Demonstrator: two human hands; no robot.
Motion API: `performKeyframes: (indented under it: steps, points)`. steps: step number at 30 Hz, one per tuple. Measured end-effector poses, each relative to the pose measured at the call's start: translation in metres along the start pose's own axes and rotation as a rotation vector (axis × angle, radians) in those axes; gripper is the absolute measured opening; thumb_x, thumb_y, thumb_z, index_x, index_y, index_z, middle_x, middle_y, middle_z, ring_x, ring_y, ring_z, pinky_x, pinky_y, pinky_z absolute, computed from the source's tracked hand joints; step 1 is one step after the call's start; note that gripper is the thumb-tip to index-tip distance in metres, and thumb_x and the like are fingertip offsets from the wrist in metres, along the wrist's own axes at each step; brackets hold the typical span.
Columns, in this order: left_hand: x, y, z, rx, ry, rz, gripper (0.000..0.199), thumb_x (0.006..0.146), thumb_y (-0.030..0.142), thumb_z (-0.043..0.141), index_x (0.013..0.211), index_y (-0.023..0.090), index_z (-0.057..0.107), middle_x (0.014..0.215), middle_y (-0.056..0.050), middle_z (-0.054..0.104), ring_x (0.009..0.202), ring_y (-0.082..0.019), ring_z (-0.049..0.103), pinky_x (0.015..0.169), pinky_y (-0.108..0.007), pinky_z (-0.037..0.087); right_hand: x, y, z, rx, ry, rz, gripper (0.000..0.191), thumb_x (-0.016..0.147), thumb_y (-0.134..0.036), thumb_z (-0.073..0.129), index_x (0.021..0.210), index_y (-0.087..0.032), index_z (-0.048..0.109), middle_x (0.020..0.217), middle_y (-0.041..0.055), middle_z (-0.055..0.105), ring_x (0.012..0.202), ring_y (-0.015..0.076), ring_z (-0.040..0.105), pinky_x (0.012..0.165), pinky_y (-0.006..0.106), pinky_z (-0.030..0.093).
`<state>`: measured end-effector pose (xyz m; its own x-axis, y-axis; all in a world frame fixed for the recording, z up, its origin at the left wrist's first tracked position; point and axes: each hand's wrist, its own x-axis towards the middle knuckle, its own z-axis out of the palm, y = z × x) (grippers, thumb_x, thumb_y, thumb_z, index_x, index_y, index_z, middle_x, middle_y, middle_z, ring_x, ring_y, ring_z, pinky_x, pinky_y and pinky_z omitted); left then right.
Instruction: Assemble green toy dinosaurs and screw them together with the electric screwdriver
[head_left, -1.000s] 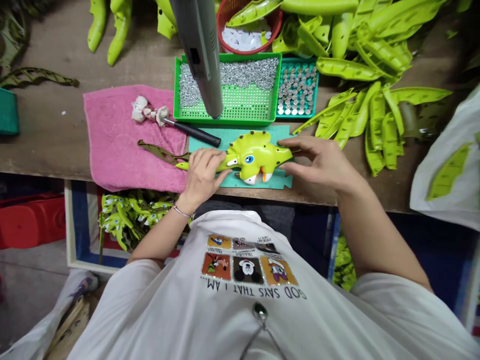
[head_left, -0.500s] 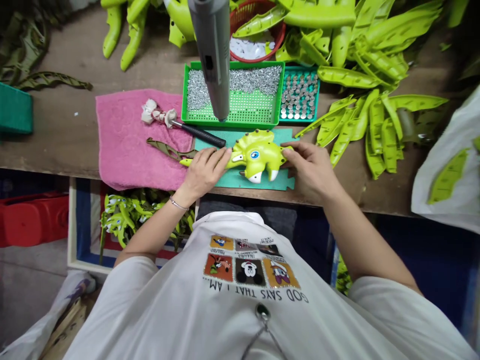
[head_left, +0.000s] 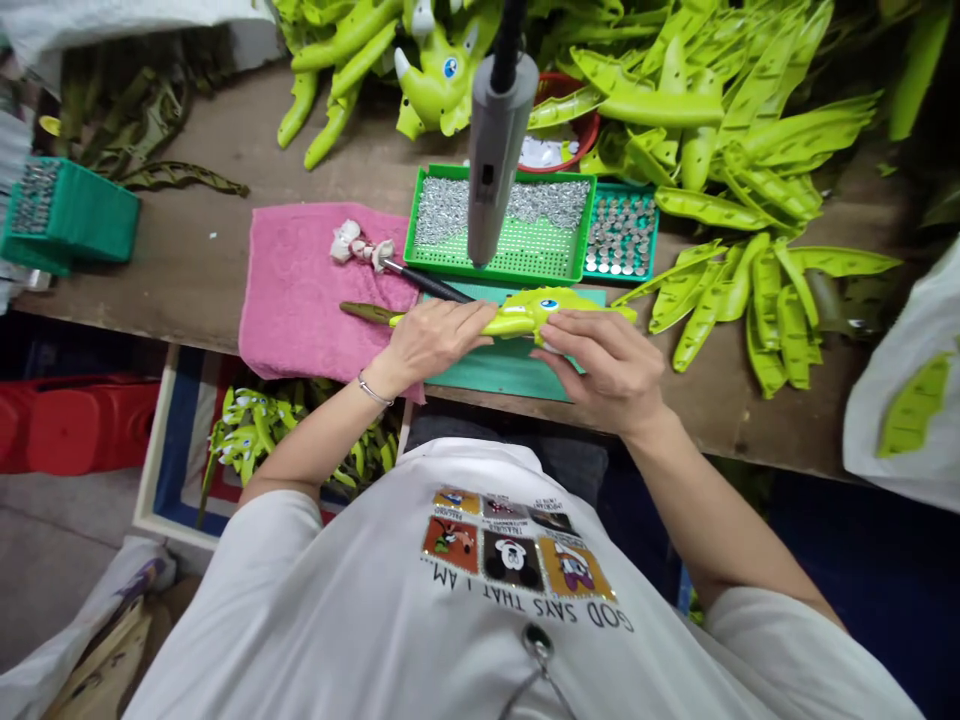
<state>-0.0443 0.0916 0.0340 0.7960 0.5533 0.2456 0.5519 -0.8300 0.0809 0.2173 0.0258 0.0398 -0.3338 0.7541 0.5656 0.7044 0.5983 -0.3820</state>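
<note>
A lime-green plastic dinosaur-head toy (head_left: 517, 318) with a blue eye is held in both hands over the teal mat (head_left: 495, 378). My left hand (head_left: 439, 338) is closed round its narrow left part, fingers lying over the top. At the head end, my right hand (head_left: 604, 365) grips it with thumb and fingers, hiding much of the lower head. A dark olive strip (head_left: 364, 311) sticks out left of my left hand. Behind the toy lies a black-handled tool (head_left: 435, 284) with cloth wrapped on its far end. An electric screwdriver (head_left: 495, 160) hangs above, tip down.
A green basket of screws (head_left: 551, 262) stands behind the mat, beside a teal tray of round metal discs (head_left: 619, 232). Green plastic parts (head_left: 750, 130) pile at back right. A pink towel (head_left: 300, 290) lies left. A teal box (head_left: 97, 215) stands far left.
The dinosaur head has been tipped, so its eye now faces more upward. My right hand has moved from its right end onto the head. The view has shifted left.
</note>
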Motion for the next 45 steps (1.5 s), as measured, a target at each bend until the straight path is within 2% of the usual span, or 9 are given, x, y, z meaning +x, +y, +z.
performKeyframes:
  steps: [6, 11, 16, 25, 30, 33, 36, 40, 45]
  points:
    - [-0.055, -0.036, 0.003, -0.040, 0.234, -0.220, 0.049, 0.104, 0.049, 0.041, 0.129, 0.012, 0.062, 0.117, -0.017, 0.073, 0.103, -0.025, 0.068, 0.093, -0.040, 0.048, 0.023, -0.030, 0.000, -0.144, 0.020, 0.059, 0.029, 0.090, -0.020, 0.063, 0.119, -0.021, 0.064, 0.107, 0.0122, 0.072, 0.099, 0.0269, 0.068, 0.087, 0.044, 0.055]
    - [-0.071, -0.051, 0.007, -0.226, 0.240, -0.244, 0.048, 0.105, 0.047, 0.036, 0.123, 0.013, 0.065, 0.110, -0.014, 0.074, 0.104, -0.022, 0.068, 0.093, -0.037, 0.051, 0.058, -0.063, 0.061, -0.118, -0.072, -0.007, 0.032, 0.096, -0.024, 0.056, 0.126, -0.016, 0.062, 0.116, 0.0148, 0.069, 0.105, 0.0267, 0.062, 0.088, 0.042, 0.050]
    - [-0.063, -0.057, 0.008, -0.273, 0.269, -0.268, 0.050, 0.105, 0.050, 0.037, 0.118, 0.014, 0.069, 0.105, -0.013, 0.076, 0.102, -0.021, 0.070, 0.093, -0.036, 0.052, 0.082, -0.062, 0.107, -0.161, -0.107, -0.050, 0.025, 0.101, -0.023, 0.047, 0.110, -0.016, 0.069, 0.092, 0.0092, 0.070, 0.082, 0.0212, 0.056, 0.073, 0.036, 0.041]
    - [-0.086, -0.046, 0.000, -0.272, 0.159, -0.270, 0.032, 0.100, 0.045, 0.054, 0.114, 0.022, 0.073, 0.109, -0.010, 0.077, 0.102, -0.021, 0.071, 0.094, -0.040, 0.050, 0.047, -0.089, 0.115, -0.150, -0.001, -0.075, 0.025, 0.100, -0.016, 0.045, 0.097, -0.015, 0.070, 0.090, 0.0097, 0.070, 0.080, 0.0207, 0.056, 0.072, 0.036, 0.045]
    - [-0.090, -0.022, -0.011, -0.276, 0.059, -0.364, 0.035, 0.096, 0.036, 0.059, 0.127, 0.020, 0.064, 0.120, -0.012, 0.073, 0.112, -0.025, 0.066, 0.105, -0.047, 0.042, 0.015, -0.080, 0.087, 0.128, -0.036, -0.005, 0.035, 0.098, -0.010, 0.039, 0.122, -0.016, 0.063, 0.116, 0.0134, 0.069, 0.110, 0.0210, 0.062, 0.092, 0.036, 0.054]
    - [-0.076, 0.006, -0.014, -0.266, 0.085, -0.375, 0.040, 0.093, 0.032, 0.059, 0.130, 0.019, 0.059, 0.131, -0.014, 0.067, 0.125, -0.029, 0.059, 0.111, -0.051, 0.036, 0.000, -0.046, 0.043, 0.094, 0.067, 0.290, 0.034, 0.099, -0.020, 0.043, 0.129, -0.023, 0.059, 0.121, 0.0124, 0.068, 0.116, 0.0241, 0.063, 0.100, 0.045, 0.052]
    - [-0.051, 0.038, -0.003, -0.283, 0.126, -0.358, 0.028, 0.095, 0.030, 0.055, 0.121, 0.019, 0.059, 0.132, -0.014, 0.066, 0.130, -0.029, 0.056, 0.112, -0.052, 0.034, -0.017, -0.005, 0.012, -0.083, 0.157, 0.649, 0.033, 0.100, -0.036, 0.043, 0.123, -0.019, 0.060, 0.103, 0.0133, 0.071, 0.097, 0.0282, 0.068, 0.090, 0.050, 0.053]
    - [-0.023, 0.066, 0.021, -0.298, 0.087, -0.326, 0.014, 0.099, 0.030, 0.053, 0.107, 0.019, 0.058, 0.136, -0.016, 0.064, 0.134, -0.028, 0.054, 0.114, -0.054, 0.033, -0.035, 0.026, 0.014, -0.087, 0.096, 0.826, 0.039, 0.100, -0.051, 0.038, 0.111, -0.020, 0.060, 0.087, 0.0109, 0.069, 0.084, 0.0282, 0.066, 0.084, 0.047, 0.050]
    - [-0.013, 0.066, 0.033, -0.286, 0.053, -0.311, 0.018, 0.097, 0.035, 0.060, 0.105, 0.019, 0.056, 0.130, -0.016, 0.067, 0.125, -0.028, 0.060, 0.109, -0.052, 0.037, -0.037, 0.027, 0.029, -0.112, -0.011, 0.916, 0.035, 0.100, -0.048, 0.033, 0.100, -0.022, 0.057, 0.091, 0.0114, 0.067, 0.086, 0.0280, 0.065, 0.080, 0.043, 0.048]
